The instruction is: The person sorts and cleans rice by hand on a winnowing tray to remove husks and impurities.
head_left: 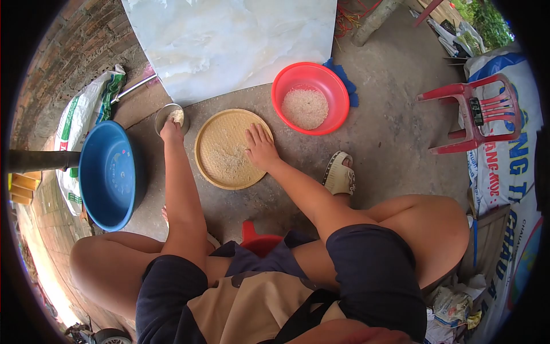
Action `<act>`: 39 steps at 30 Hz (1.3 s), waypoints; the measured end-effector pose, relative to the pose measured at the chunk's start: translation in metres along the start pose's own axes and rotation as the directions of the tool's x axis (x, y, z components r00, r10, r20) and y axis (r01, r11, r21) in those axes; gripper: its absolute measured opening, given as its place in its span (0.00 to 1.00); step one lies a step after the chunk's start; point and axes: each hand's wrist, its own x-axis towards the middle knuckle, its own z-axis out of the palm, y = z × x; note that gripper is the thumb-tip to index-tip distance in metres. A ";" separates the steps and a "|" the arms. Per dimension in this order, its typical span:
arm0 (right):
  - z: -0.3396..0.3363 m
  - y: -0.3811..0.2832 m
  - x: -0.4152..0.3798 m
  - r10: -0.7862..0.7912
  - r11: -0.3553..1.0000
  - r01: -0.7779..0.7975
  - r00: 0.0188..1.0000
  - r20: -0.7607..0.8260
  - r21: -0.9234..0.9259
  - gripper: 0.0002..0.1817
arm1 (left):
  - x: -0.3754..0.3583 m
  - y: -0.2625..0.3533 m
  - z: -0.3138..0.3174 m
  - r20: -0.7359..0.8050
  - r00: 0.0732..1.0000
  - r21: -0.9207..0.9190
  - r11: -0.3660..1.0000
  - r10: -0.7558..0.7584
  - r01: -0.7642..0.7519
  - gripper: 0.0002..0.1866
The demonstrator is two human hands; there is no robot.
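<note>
A round woven bamboo tray (pixel 215 129) lies on the ground between my feet, with pale grains (pixel 226 163) spread over its lower part. My right hand (pixel 262 149) rests at the tray's right side, palm down, its fingers apart and pointing away from me. My left hand (pixel 171 132) reaches into a small metal pot (pixel 158 121) left of the tray. Something pale, like grain, shows beside those fingertips, but the fingers are mostly hidden. To the upper right, a red plastic basin (pixel 279 114) holds a heap of rice-like grains (pixel 305 108).
A large blue basin (pixel 106 172) stands at left, near a white-green sack (pixel 80 123). A marble-patterned panel (pixel 229 46) lies ahead. At right are a red plastic chair (pixel 470 117) and big printed sacks (pixel 504 166). A red stool (pixel 260 243) shows beneath me.
</note>
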 end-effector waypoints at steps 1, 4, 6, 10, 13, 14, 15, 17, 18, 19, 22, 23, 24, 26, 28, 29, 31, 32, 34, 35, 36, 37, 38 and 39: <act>0.000 -0.001 0.000 0.005 1.000 -0.005 1.000 -0.001 -0.005 0.36 | -0.001 0.000 -0.001 -0.010 1.000 0.032 1.000 -0.001 0.001 0.15; 0.001 -0.002 0.000 0.014 1.000 -0.014 1.000 -0.004 -0.014 0.36 | -0.016 0.004 0.005 0.080 0.995 0.150 0.986 0.064 -0.076 0.16; 0.000 -0.003 0.001 0.017 1.000 -0.017 1.000 -0.007 -0.019 0.36 | -0.028 0.013 0.009 0.152 0.985 0.196 0.975 0.077 -0.107 0.16; -0.001 -0.004 0.001 0.033 0.999 -0.032 0.999 0.037 -0.022 0.36 | -0.075 0.038 0.018 0.122 0.992 0.351 0.934 0.021 -0.063 0.17; -0.001 -0.005 0.001 0.040 0.999 -0.039 0.999 0.033 -0.022 0.36 | -0.072 0.030 0.009 -0.001 1.000 0.172 0.985 0.029 -0.028 0.16; -0.002 -0.005 0.001 0.043 0.999 -0.042 0.998 0.040 -0.027 0.36 | -0.071 0.024 0.005 0.001 1.000 0.171 0.985 0.031 -0.030 0.16; -0.002 -0.005 0.001 0.042 0.999 -0.041 0.998 0.037 -0.027 0.36 | -0.068 0.015 0.000 0.100 0.994 0.091 0.995 -0.040 0.031 0.16; 0.000 -0.005 0.000 0.039 0.999 -0.038 0.999 0.031 -0.038 0.36 | -0.066 -0.003 -0.004 0.202 0.974 0.016 0.995 -0.098 0.097 0.16; 0.002 -0.005 0.001 0.037 0.999 -0.036 0.999 0.030 -0.037 0.36 | -0.068 -0.014 -0.003 0.330 0.923 -0.016 0.977 -0.197 0.214 0.16; 0.004 -0.006 0.001 0.040 0.998 -0.037 0.998 0.044 -0.057 0.35 | -0.074 -0.023 -0.002 0.454 0.845 -0.030 0.943 -0.282 0.331 0.17; -0.004 -0.016 -0.003 0.017 0.999 -0.013 0.996 0.086 -0.049 0.34 | -0.094 -0.044 -0.005 0.512 0.798 0.090 0.943 -0.319 0.320 0.17; -0.011 -0.020 -0.006 -0.012 1.000 0.014 0.993 0.114 -0.019 0.34 | -0.100 -0.048 -0.008 0.514 0.797 0.088 0.943 -0.319 0.321 0.17; -0.010 -0.023 -0.010 -0.013 1.000 0.015 0.993 0.115 -0.022 0.34 | -0.103 -0.054 -0.013 0.532 0.778 0.059 0.931 -0.334 0.360 0.17; -0.009 -0.029 -0.017 -0.176 0.984 0.179 0.976 0.125 -0.011 0.34 | -0.106 -0.061 -0.023 0.557 0.754 0.023 0.914 -0.349 0.406 0.16; -0.007 -0.034 -0.023 -0.234 0.971 0.238 0.964 0.122 -0.014 0.34 | -0.107 -0.065 -0.030 0.530 0.769 0.028 0.913 -0.358 0.406 0.16; -0.007 -0.035 -0.024 -0.291 0.955 0.295 0.949 0.118 -0.015 0.34 | -0.108 -0.068 -0.033 0.503 0.783 0.034 0.913 -0.367 0.407 0.16; -0.005 -0.036 -0.023 -0.304 0.953 0.303 0.949 0.083 0.016 0.32 | -0.108 -0.075 -0.039 0.486 0.792 0.022 0.911 -0.370 0.412 0.16; -0.004 -0.036 -0.022 -0.317 0.948 0.315 0.947 0.047 0.047 0.29 | -0.108 -0.079 -0.042 0.470 0.801 0.009 0.909 -0.371 0.416 0.16; -0.005 -0.036 -0.018 -0.325 0.943 0.323 0.945 0.023 0.078 0.24 | -0.104 -0.087 -0.047 0.472 0.804 -0.020 0.908 -0.361 0.420 0.17; -0.005 -0.036 -0.016 -0.335 0.937 0.333 0.942 -0.001 0.111 0.19 | -0.101 -0.090 -0.049 0.472 0.809 -0.050 0.905 -0.351 0.423 0.17; -0.004 -0.036 -0.013 -0.334 0.937 0.332 0.943 -0.002 0.111 0.19 | -0.101 -0.091 -0.049 0.472 0.809 -0.049 0.905 -0.351 0.422 0.17; -0.002 -0.035 -0.010 -0.340 0.937 0.338 0.940 0.003 0.089 0.15 | -0.101 -0.092 -0.049 0.477 0.806 -0.040 0.907 -0.351 0.419 0.17; 0.000 -0.034 -0.007 -0.346 0.936 0.345 0.938 0.009 0.067 0.13 | -0.100 -0.092 -0.049 0.483 0.803 -0.031 0.909 -0.350 0.415 0.17; 0.000 -0.034 -0.004 -0.347 0.936 0.345 0.938 0.007 0.066 0.13 | -0.101 -0.091 -0.047 0.484 0.803 -0.031 0.910 -0.349 0.414 0.17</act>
